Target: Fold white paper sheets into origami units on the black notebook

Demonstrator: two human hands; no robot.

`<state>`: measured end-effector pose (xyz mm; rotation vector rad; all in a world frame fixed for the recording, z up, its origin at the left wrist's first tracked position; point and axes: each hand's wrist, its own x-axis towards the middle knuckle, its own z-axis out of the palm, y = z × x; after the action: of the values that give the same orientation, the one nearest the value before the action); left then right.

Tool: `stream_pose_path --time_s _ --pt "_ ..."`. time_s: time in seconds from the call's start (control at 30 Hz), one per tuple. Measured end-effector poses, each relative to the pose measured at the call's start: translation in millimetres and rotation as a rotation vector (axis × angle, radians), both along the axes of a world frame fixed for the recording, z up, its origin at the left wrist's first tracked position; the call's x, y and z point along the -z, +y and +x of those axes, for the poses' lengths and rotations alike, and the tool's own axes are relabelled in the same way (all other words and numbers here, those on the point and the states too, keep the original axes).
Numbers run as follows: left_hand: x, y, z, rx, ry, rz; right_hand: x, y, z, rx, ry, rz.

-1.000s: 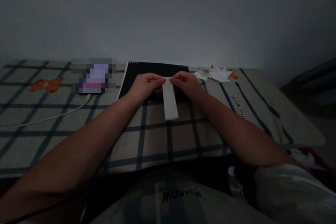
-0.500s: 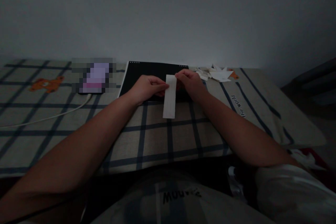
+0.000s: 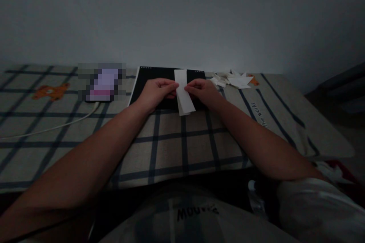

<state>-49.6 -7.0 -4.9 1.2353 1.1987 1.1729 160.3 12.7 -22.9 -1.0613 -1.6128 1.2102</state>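
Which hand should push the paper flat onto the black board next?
Probably the right hand. Both hands pinch the paper strip at its middle, above the black board. The strip's lower end leans toward the right hand's side, so it could press down while the left hand steadies it.

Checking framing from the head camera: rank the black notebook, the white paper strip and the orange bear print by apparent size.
1. black notebook, partly covered by the hands
2. white paper strip, pinched by left hand and right hand
3. orange bear print, close to the strip; unsure
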Motion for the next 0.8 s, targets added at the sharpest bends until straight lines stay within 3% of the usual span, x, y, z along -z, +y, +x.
stream_pose_path --time_s 0.13,0.37,0.63,0.8 --pt "-2.1 -2.3 -0.2 0.057 0.042 -0.039 2.0 3.2 1.2 0.035 -0.006 0.026" --pt "-3.4 -1.2 -2.6 -0.015 0.079 0.019 4.5 3.4 0.3 -0.062 0.077 -0.099" --pt "-0.4 -1.3 -1.2 0.044 0.039 -0.049 4.6 5.0 2.1 0.066 -0.011 0.029" --pt "0.5 -0.1 -3.0 0.019 0.090 -0.014 4.7 5.1 0.6 0.005 0.068 -0.039"
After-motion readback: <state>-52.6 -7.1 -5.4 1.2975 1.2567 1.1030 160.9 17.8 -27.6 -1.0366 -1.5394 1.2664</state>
